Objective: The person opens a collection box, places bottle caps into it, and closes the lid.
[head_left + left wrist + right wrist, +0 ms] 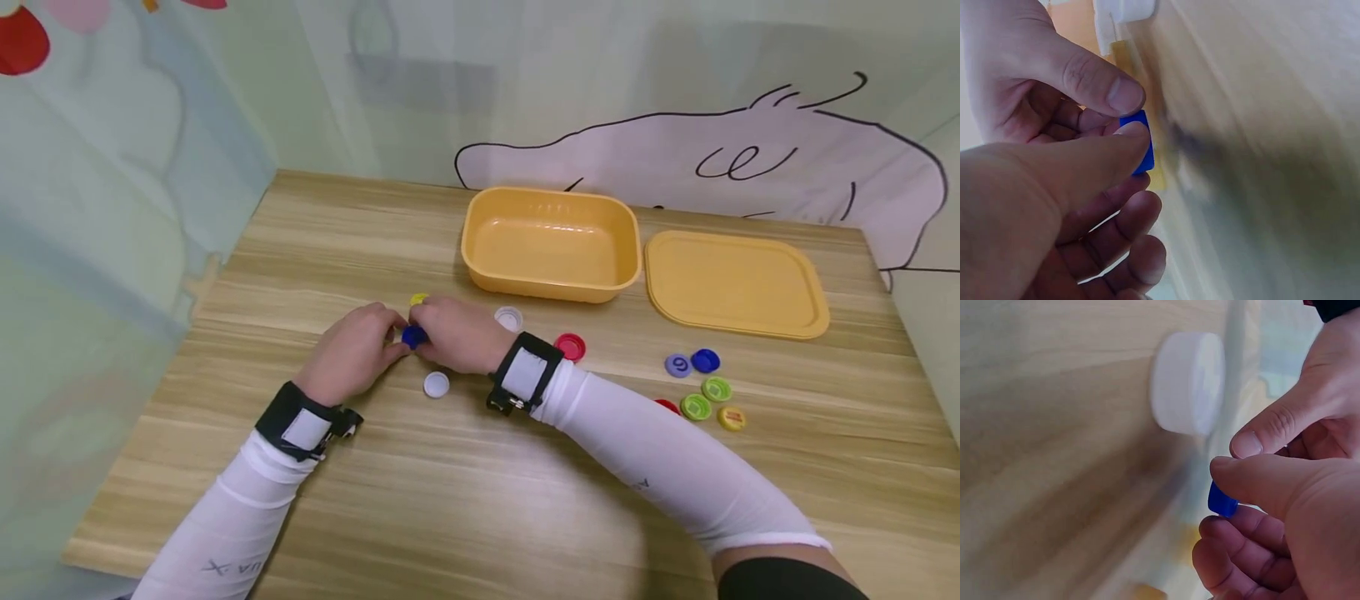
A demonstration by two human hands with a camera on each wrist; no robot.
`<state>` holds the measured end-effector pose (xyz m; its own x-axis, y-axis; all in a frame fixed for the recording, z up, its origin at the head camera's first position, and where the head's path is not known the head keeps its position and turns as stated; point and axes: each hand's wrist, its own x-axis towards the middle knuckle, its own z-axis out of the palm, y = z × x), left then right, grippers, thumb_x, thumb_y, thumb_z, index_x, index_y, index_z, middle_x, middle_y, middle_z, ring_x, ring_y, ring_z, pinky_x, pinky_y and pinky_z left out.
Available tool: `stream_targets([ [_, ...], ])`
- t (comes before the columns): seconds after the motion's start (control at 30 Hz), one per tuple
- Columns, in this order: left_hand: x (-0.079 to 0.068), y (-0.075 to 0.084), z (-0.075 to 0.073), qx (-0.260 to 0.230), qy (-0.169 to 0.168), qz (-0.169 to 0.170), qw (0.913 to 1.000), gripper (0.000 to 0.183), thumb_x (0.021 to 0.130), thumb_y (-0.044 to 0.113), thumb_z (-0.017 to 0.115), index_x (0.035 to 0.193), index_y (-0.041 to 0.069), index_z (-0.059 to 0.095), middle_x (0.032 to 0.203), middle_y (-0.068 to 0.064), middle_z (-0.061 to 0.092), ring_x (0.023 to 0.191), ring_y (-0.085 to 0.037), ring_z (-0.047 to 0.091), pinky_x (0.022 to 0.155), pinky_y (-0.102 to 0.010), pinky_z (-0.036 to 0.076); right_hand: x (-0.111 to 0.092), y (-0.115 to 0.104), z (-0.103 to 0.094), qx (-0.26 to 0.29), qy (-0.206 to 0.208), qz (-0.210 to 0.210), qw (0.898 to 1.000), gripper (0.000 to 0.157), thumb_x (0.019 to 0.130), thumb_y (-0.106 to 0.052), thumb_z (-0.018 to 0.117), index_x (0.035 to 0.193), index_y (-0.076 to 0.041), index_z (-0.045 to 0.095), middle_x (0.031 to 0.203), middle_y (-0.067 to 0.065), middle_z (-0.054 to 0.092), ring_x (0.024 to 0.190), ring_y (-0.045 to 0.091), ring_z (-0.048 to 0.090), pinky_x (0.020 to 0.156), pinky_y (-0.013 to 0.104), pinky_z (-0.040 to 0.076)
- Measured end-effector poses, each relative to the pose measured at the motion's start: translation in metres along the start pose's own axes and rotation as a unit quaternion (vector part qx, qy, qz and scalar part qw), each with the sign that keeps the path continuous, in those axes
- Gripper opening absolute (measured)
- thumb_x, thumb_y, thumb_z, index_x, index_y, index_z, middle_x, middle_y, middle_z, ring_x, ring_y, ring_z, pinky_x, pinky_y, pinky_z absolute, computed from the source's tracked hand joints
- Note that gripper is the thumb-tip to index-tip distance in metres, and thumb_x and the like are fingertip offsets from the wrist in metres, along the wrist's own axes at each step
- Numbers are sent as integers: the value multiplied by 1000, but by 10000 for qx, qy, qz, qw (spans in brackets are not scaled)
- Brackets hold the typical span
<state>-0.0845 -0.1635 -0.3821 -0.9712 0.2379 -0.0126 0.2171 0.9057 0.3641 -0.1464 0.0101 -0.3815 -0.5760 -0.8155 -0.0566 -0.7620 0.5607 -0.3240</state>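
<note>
Between both hands, just above the table, is a blue bottle cap (413,337). My left hand (352,354) pinches it from the left with thumb and fingers. From the right, my right hand (465,333) pinches the same cap; in the right wrist view its thumb lies over the blue cap (1222,501). Fingers cover much of the blue cap (1145,161) in the left wrist view. A white cap (437,384) lies below the hands, and a yellow cap (419,298) is partly hidden behind the right hand. Another white cap (508,318) sits beyond the right wrist.
An orange-yellow plastic box (551,287) stands at the back, its matching lid (738,283) flat beside it. A red cap (570,347) lies near the right wrist. Farther right are blue (705,360), green (717,388) and yellow caps (732,418), and a red cap (667,406) partly behind the sleeve.
</note>
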Motion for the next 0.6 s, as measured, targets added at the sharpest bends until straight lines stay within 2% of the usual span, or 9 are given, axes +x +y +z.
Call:
stream_targets([
  [0.2,3,12,-13,-132,222,72,9996,29,91,25,73,111,4,68,92,-6,61,80,-21,55,67,-33,46,-9,2,-22,284,180,128,9994,19,94,-32,68,100,-15,65,88,-4,62,79,11,55,70,22,44],
  [0.33,9,26,-27,-342,395,176,9985,29,93,24,71,113,5,66,94,-6,61,78,-22,53,66,-32,44,-19,6,-42,489,433,197,9977,24,93,-31,70,108,-12,67,96,-2,64,87,13,59,76,22,46],
  [0.43,16,37,-35,-487,513,267,9971,31,93,23,71,117,5,66,97,-6,60,80,-22,53,66,-32,44,-26,11,-57,594,661,225,9958,28,92,-27,71,114,-9,68,100,-2,64,92,16,61,81,24,47],
  [0.6,36,56,-45,-550,629,459,9954,31,93,23,70,119,6,65,99,-4,58,84,-20,52,70,-30,45,-40,23,-80,629,991,339,9925,30,91,-25,72,116,-8,67,98,-2,63,89,15,58,78,23,47],
])
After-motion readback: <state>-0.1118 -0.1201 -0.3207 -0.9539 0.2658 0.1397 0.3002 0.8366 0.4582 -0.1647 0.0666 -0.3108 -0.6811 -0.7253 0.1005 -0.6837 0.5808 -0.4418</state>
